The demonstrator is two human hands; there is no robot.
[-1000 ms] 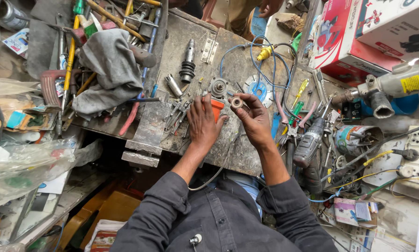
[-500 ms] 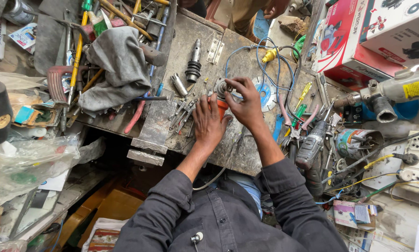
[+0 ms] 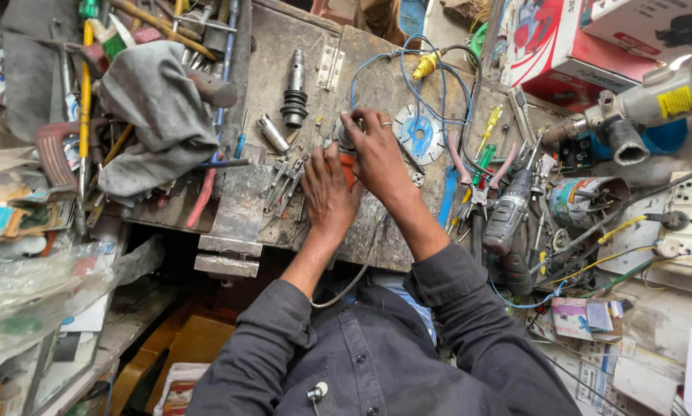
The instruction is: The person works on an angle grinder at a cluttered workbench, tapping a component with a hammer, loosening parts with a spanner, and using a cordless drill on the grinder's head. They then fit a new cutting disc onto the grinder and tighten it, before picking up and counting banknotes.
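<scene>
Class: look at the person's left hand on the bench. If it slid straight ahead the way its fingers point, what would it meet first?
Most likely the small grey round part that the right hand holds. The left hand points up the bench at it. Depth is unclear.

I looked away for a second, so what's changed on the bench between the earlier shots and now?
Both hands drew together: the right hand came in over the small metal part, and the left hand closed beside it on the orange-handled tool. The grey cloth, cutting disc and drill stayed put.
</scene>
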